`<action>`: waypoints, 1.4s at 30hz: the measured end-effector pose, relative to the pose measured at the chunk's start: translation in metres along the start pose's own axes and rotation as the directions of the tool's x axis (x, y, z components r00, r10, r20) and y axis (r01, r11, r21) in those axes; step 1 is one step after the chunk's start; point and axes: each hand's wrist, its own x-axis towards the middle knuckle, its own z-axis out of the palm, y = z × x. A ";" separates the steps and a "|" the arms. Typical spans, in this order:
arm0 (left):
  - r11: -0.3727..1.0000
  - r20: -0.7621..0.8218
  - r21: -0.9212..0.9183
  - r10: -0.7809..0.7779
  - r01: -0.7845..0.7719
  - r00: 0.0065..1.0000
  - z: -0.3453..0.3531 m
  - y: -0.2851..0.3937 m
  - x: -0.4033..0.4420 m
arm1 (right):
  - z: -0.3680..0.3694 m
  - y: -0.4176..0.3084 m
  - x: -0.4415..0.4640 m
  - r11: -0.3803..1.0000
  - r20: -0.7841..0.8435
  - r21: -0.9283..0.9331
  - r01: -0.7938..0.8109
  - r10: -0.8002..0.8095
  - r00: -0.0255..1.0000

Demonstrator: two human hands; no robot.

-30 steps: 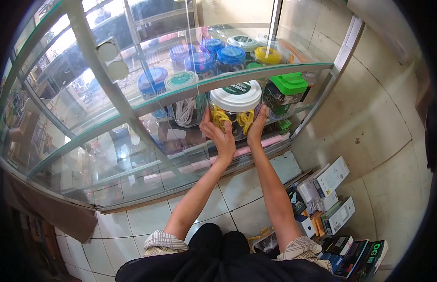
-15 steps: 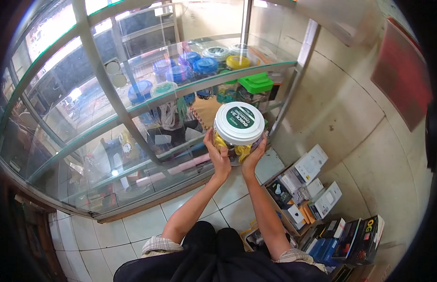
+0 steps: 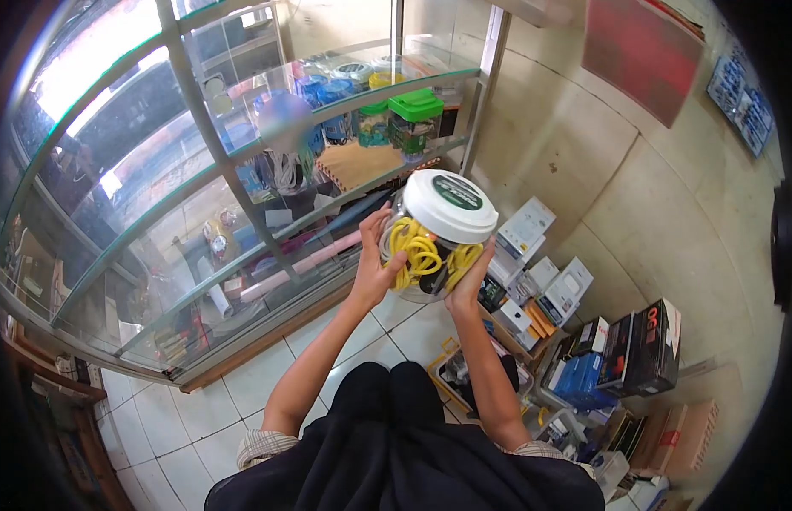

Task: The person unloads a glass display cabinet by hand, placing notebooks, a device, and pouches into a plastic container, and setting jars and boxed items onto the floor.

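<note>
A clear plastic jar [image 3: 427, 288] with a white lid and a green label is held up in front of me, tilted slightly. Coiled yellow cables [image 3: 410, 253] and some darker items show through its wall. My left hand [image 3: 377, 264] presses on the jar's left side, thumb toward the front. On the opposite side, my right hand [image 3: 471, 281] supports it from the lower right, with its fingers partly hidden behind the jar. The two hands grip the jar between them.
Beyond the jar stands a glass display case [image 3: 353, 106] with metal framing. Inside are a green-lidded jar [image 3: 415, 123] and several blue-lidded jars. Boxed goods [image 3: 532, 289] and black boxes [image 3: 643, 349] stack along the right wall. A plastic basket [image 3: 454, 368] sits on the tiled floor.
The jar has tilted, showing more of its side and the yellow cables, and both hands still hold it. My view has turned right, bringing more of the wall and boxes into sight.
</note>
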 end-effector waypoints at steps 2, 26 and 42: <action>0.990 0.015 -0.109 -0.092 0.093 0.996 -0.007 0.004 -0.013 | -0.007 -0.001 -0.004 0.991 0.162 -0.123 0.054 -0.033 0.986; 0.730 0.289 -0.600 -0.183 0.327 0.940 -0.018 -0.003 -0.041 | -0.004 -0.030 -0.126 0.817 0.061 -0.567 0.108 -0.088 0.994; 0.624 0.659 -0.424 -0.285 0.657 0.696 0.155 0.057 -0.133 | -0.143 -0.181 -0.234 0.477 0.154 -0.839 0.262 -0.255 0.955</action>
